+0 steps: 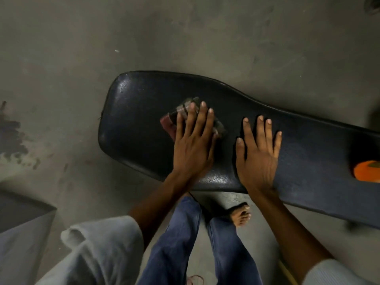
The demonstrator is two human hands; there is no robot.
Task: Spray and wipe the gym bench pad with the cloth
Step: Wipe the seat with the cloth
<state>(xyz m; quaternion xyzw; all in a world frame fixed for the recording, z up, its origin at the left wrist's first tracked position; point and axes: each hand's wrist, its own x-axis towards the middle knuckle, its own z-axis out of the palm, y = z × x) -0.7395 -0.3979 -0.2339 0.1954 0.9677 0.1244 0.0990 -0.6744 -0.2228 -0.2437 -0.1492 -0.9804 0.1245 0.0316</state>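
Head view: left hand (193,145) presses a folded cloth (170,122) flat, fingers together, on the grained black pad (135,112). Right hand (257,155) lies just beside it, fingers spread.

Single head-worn view, looking steeply down from close above onto bench pad (205,95), both hands, legs and grey floor (102,38); wide-angle, edges curved. No second view.

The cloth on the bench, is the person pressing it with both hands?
No, only the left hand lies on the cloth; the right hand rests flat on the bare bench pad beside it.
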